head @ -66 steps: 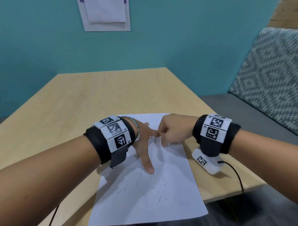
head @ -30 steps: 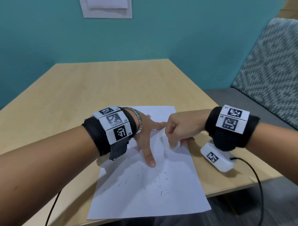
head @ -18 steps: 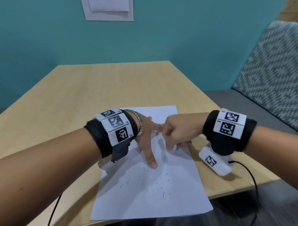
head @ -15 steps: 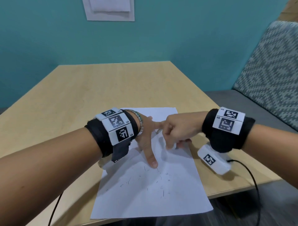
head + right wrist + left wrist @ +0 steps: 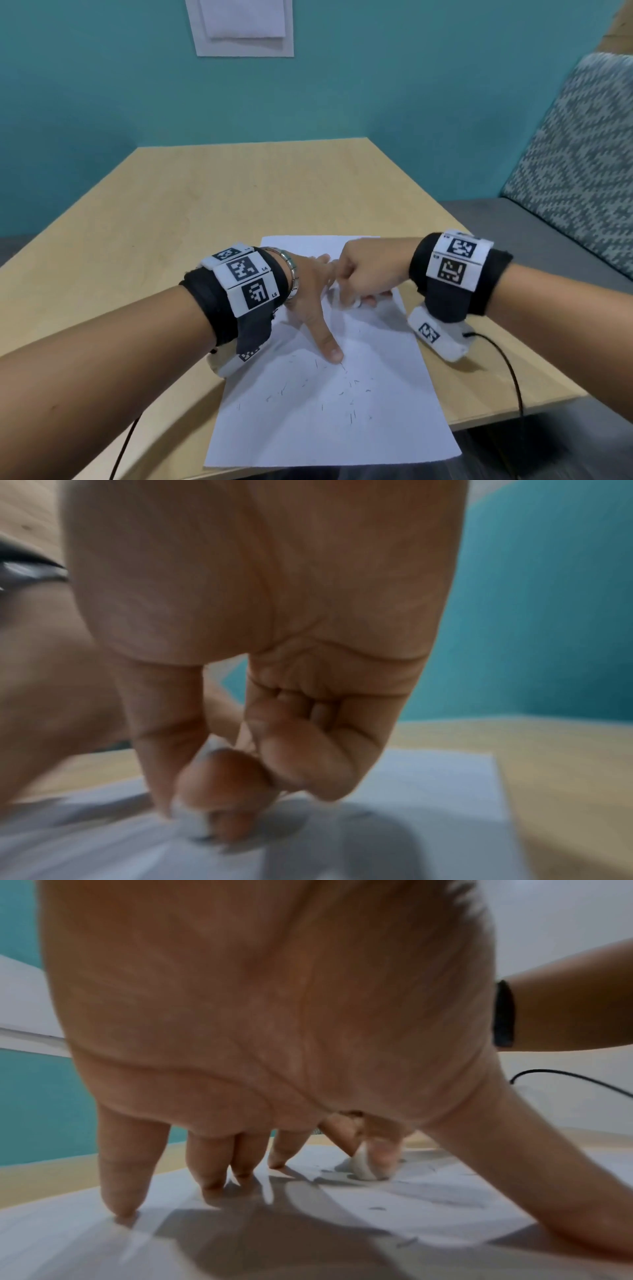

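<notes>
So the left hand (image 5: 308,291), fingers spread straight, pins the white paper sheet (image 5: 325,428) down while the right hand (image 5: 370,274) pinches a small white eraser (image 5: 361,1162) onto it.

A plain teal wall (image 5: 411,85), with a white panel (image 5: 245,27) fixed high on it, stands behind a light wooden table (image 5: 205,205). To the right runs a grey bench seat (image 5: 507,226) with a teal-and-white patterned backrest (image 5: 575,154).
</notes>
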Motion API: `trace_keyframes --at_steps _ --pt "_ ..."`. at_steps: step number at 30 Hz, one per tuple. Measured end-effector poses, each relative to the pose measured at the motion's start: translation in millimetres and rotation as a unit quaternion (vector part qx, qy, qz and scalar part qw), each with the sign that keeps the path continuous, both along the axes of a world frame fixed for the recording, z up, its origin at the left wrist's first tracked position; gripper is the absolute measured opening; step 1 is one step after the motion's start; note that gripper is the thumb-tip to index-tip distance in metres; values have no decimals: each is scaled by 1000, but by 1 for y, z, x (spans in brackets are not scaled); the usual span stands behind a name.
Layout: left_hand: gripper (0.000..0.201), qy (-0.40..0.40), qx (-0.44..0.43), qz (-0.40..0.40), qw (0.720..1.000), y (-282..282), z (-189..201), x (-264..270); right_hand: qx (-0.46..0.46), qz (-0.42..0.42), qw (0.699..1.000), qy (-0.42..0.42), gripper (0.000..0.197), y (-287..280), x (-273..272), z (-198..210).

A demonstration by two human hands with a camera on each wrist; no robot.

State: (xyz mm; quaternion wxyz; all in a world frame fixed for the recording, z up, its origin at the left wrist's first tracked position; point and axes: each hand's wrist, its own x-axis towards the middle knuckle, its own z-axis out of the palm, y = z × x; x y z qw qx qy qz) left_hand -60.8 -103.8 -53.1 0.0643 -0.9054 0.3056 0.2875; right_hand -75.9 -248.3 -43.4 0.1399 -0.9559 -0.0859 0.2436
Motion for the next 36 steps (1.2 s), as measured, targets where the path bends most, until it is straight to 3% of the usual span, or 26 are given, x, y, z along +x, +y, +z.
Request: trace_keyframes --at_steps 2,13,17,19,22,26,32,36 --pt "121 4 -23 -1 1000 3 -1 -1 -10 13 1000 -2 21 5 -3 -3" --pt "130 -18 -26 74 997 90 -1 23 -65 64 995 -27 21 -16 -9 1" --pt "127 -21 -36 64 997 90 -6 19 6 47 995 -86 23 1 -2 9" --pt "120 -32 -52 58 996 86 -6 20 20 50 992 -114 22 11 4 8" --pt "124 -33 -42 57 997 82 -6 27 25 74 988 -134 16 29 12 0" --pt "122 -13 -39 47 998 82 -11 33 25 88 987 -132 23 53 27 -13" --pt "125 -27 -22 50 998 82 -15 35 14 72 989 -127 18 65 53 -13" --pt "105 -15 -20 41 999 82 -16 35 62 118 991 -23 17 71 43 -10"
